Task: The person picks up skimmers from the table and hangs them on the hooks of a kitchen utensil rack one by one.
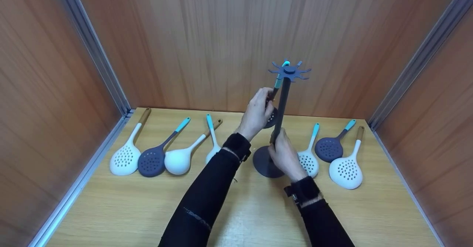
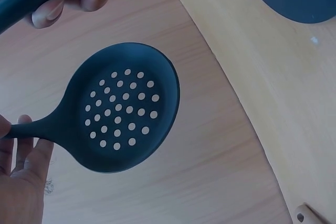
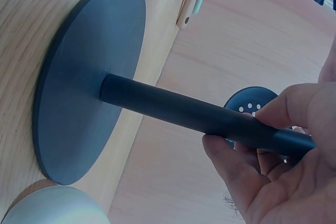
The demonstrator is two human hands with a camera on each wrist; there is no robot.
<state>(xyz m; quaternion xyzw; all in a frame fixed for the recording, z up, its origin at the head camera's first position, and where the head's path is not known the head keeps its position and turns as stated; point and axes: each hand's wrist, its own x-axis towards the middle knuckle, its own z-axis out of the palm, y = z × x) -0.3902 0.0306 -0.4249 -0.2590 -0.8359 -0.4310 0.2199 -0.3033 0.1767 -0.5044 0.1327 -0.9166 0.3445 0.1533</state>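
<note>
The left hand [image 1: 255,114] grips the skimmer [image 2: 123,114] at the stand's [image 1: 282,106] nine o'clock, the right hand [image 1: 286,154] grips the stand, and the apparent hanging step likely next calls for seating the handle [image 1: 277,83] on a hook [image 1: 275,65].

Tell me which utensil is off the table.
The dark skimmer gripped by the left hand; it alone is raised, while the other seven lie on the table.
</note>
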